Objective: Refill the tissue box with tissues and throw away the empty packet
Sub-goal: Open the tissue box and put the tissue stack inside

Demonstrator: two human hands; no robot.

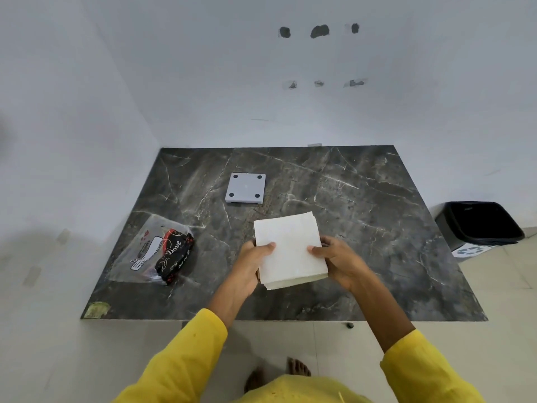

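White tissues, a thick squared stack, sit between our two hands above the middle of the marble worktop, nearer its front edge. Our left hand grips the stack's left side with the thumb on top; our right hand clamps the right side the same way. We cannot clearly see a tissue box under the stack; only a sliver of something brown shows at its left edge, so we cannot say whether the tissues are above it or already resting in it. The grey square plate with four dark feet, lying toward the back edge, is probably the box's base or lid. The emptied packet lies near the left edge, well apart from the black bin on the floor off the right side. We judge the risk to be the stack fanning: a loose or uneven squeeze could let lower sheets slip and snag going in.
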